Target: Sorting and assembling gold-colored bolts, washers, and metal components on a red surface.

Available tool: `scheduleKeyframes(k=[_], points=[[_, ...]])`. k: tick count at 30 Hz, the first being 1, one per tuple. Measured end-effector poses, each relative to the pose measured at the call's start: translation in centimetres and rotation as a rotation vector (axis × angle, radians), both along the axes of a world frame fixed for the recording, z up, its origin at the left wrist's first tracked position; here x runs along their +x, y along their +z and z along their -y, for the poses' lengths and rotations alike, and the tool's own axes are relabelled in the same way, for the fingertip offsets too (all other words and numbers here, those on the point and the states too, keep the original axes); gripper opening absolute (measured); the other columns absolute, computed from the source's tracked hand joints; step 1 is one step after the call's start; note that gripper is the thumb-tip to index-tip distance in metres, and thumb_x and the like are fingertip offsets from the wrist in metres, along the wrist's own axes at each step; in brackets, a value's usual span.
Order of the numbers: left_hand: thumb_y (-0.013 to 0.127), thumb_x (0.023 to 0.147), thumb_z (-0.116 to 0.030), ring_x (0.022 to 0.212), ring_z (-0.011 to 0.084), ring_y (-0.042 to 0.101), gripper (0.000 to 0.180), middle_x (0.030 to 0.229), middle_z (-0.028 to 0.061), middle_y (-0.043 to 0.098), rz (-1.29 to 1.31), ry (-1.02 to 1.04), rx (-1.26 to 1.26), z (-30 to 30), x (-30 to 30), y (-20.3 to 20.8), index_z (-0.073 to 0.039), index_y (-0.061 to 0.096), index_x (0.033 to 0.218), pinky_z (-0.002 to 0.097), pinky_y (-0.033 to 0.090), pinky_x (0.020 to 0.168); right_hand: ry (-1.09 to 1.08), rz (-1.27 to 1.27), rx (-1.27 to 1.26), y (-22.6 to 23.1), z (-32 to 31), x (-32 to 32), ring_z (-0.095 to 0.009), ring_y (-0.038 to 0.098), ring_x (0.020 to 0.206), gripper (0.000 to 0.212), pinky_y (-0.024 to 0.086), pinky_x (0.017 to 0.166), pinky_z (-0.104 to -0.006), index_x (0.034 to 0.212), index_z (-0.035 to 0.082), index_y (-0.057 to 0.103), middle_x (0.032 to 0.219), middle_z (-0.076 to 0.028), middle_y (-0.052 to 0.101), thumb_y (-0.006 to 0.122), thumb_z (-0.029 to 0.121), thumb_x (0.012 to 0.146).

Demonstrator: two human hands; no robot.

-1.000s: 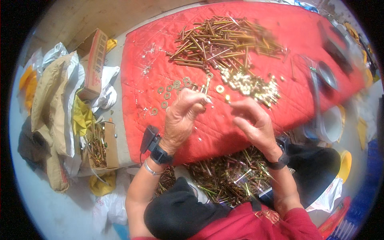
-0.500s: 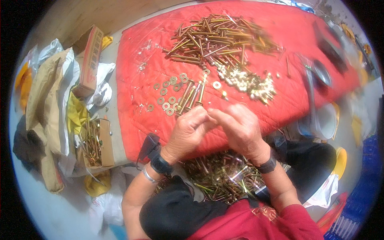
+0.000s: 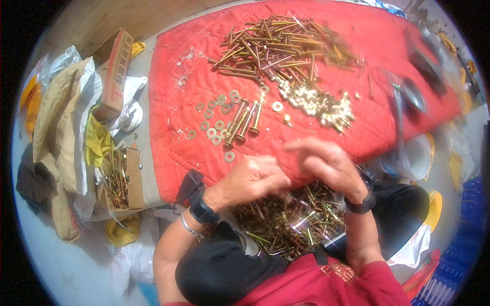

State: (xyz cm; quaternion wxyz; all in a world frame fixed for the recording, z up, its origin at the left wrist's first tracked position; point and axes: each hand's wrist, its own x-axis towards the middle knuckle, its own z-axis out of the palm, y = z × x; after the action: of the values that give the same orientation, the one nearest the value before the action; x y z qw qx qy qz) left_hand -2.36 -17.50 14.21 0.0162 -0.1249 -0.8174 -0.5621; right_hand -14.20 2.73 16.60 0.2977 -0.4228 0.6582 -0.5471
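Observation:
My left hand [image 3: 252, 178] hovers over the near edge of a red quilted cloth [image 3: 178, 143]. Its fingers are curled together, and whatever they pinch is hidden. To its right, my right hand [image 3: 329, 166] is raised apart from it, blurred, with the index finger stretched out and nothing visible in it. Beyond my hands, several gold-coloured bolts [image 3: 245, 122] lie side by side, heads toward me. Loose flat washers [image 3: 219, 125] are scattered left of them, and one washer [image 3: 229, 156] sits near my left hand. Below both hands is a heap of finished-looking bolts [image 3: 286, 234].
A large pile of long bolts [image 3: 280, 46] covers the cloth's far side, with small brass-coloured nuts [image 3: 316, 102] heaped before it. An open carton of bolts [image 3: 130, 178] and paper sacks [image 3: 61, 122] stand left. A white bucket [image 3: 416, 158] is at right.
My hands have drawn apart and come nearer to me. My left hand has turned down toward the lower heap; my right has moved right, its fingers opening. A washer near my left hand is now uncovered.

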Motion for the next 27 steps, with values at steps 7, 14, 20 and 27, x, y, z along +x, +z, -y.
scheduleKeyframes(k=[7,14,20,27], points=[[0.073,0.081,-0.018,0.085,0.0292,0.064,0.024,0.091,0.0140,0.064,-0.228,0.536,-0.654,1.9,-4.3,-2.1,-0.002,0.064,0.097,0.0384,0.052,0.072,-0.252,-0.123,0.011,-1.6,0.1,-1.3,-0.013,0.059,0.074,0.026,0.048,0.067,-0.0290,0.115,0.002,0.062,0.083,-0.007,0.063,0.064,0.012,0.091],[0.066,0.079,-0.009,0.090,0.0361,0.056,0.023,0.093,0.0178,0.053,-0.284,0.602,-0.976,1.9,-7.1,-3.7,-0.002,0.054,0.097,0.0458,0.048,0.078,-0.216,-0.307,-0.002,-3.5,0.9,-1.2,-0.025,0.065,0.081,0.024,0.051,0.073,-0.0334,0.110,0.000,0.062,0.092,-0.014,0.066,0.066,0.009,0.087],[0.059,0.079,-0.003,0.092,0.0372,0.055,0.021,0.093,0.0193,0.054,-0.214,0.606,-0.898,3.1,-7.0,-3.7,0.000,0.055,0.099,0.0466,0.047,0.081,-0.246,-0.284,0.008,-3.5,0.5,-1.6,-0.026,0.066,0.085,0.023,0.052,0.077,-0.0339,0.109,0.001,0.062,0.096,-0.015,0.066,0.065,0.008,0.087],[0.058,0.091,-0.007,0.077,0.0123,0.059,0.027,0.086,0.0028,0.063,0.178,0.617,0.115,3.6,-4.5,-3.3,0.003,0.061,0.117,0.0291,0.051,0.070,-0.293,-0.299,-0.051,-4.4,0.7,-1.7,-0.024,0.065,0.083,0.023,0.051,0.075,-0.0336,0.109,0.001,0.062,0.094,-0.014,0.065,0.065,0.008,0.087]])
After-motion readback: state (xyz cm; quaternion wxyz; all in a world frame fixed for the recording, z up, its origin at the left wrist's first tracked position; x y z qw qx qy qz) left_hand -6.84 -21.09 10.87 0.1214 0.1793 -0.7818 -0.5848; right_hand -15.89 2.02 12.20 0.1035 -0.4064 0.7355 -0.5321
